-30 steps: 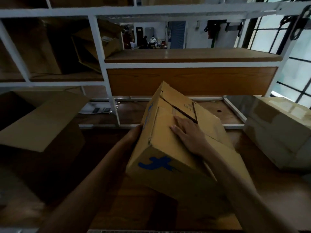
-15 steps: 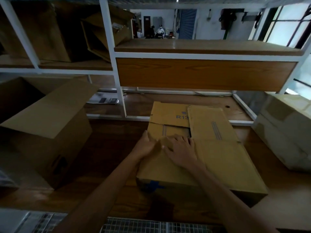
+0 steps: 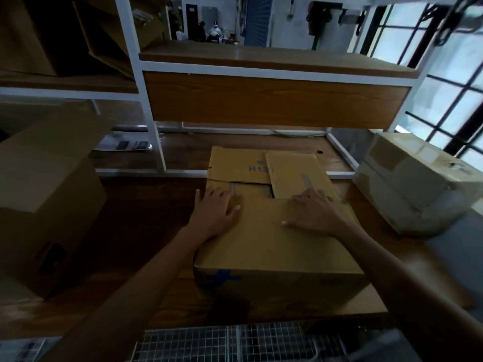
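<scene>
Head: left hand [image 3: 214, 213], right hand [image 3: 316, 216] atop closed carton [image 3: 274, 253]

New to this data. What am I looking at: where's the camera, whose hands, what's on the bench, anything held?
There is no machine here: a person works with bare hands. The view comes from one wide-angle camera worn on their head, looking forward and down, so the arms enter from the bottom edge. On the wooden table sits a cardboard box with blue print, its top flaps folded in. The left hand and right hand lie flat on those flaps, pressing them down; nothing is gripped. An open box stands to the left, a taped box to the right, and a white-framed shelf behind.
</scene>
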`<state>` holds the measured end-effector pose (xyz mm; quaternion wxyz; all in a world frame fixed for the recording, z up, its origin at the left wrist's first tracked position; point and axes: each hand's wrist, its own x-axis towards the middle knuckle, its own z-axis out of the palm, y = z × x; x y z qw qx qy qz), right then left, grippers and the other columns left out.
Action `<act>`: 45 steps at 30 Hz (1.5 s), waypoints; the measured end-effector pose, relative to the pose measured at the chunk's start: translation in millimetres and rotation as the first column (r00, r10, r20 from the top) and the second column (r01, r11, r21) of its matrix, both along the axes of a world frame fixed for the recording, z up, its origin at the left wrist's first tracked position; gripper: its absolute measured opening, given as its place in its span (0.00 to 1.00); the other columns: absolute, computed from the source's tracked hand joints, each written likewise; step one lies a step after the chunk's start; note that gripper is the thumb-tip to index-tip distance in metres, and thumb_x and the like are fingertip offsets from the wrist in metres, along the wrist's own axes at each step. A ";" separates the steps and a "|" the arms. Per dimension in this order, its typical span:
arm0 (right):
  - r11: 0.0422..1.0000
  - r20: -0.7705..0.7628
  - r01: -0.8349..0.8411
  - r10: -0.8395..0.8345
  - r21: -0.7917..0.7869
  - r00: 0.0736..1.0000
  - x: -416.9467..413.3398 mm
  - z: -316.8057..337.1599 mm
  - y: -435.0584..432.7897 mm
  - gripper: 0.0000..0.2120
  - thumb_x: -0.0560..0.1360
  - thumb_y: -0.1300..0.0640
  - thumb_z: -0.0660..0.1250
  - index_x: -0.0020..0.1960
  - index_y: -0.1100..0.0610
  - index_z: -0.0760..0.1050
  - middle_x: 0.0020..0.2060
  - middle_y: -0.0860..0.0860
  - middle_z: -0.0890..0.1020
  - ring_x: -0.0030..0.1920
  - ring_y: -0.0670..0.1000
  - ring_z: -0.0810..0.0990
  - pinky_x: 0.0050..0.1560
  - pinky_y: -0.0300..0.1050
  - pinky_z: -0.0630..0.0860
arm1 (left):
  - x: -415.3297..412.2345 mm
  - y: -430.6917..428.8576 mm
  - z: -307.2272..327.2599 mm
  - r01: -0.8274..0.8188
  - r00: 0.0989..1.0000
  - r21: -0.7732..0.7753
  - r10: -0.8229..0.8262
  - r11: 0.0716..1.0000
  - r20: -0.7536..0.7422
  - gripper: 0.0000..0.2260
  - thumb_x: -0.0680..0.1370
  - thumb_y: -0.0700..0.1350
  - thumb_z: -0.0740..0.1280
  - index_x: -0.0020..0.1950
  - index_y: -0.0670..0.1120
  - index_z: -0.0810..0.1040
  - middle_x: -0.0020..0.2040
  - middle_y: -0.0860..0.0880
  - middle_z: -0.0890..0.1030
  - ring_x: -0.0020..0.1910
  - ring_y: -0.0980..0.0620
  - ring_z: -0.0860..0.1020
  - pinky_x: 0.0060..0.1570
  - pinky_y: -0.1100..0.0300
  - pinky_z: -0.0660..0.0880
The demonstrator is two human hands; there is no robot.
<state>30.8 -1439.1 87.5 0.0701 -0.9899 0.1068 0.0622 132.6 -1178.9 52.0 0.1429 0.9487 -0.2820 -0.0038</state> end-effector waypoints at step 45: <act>0.977 0.641 -0.130 -0.010 0.171 0.767 -222.0 -38.6 51.1 0.12 0.75 0.54 0.68 0.57 0.56 0.80 0.61 0.54 0.78 0.62 0.57 0.75 0.61 0.58 0.73 | -231.1 -28.9 -13.7 -0.009 0.979 -0.345 0.078 0.939 0.186 0.10 0.79 0.45 0.65 0.57 0.43 0.80 0.55 0.43 0.77 0.57 0.44 0.72 0.56 0.50 0.72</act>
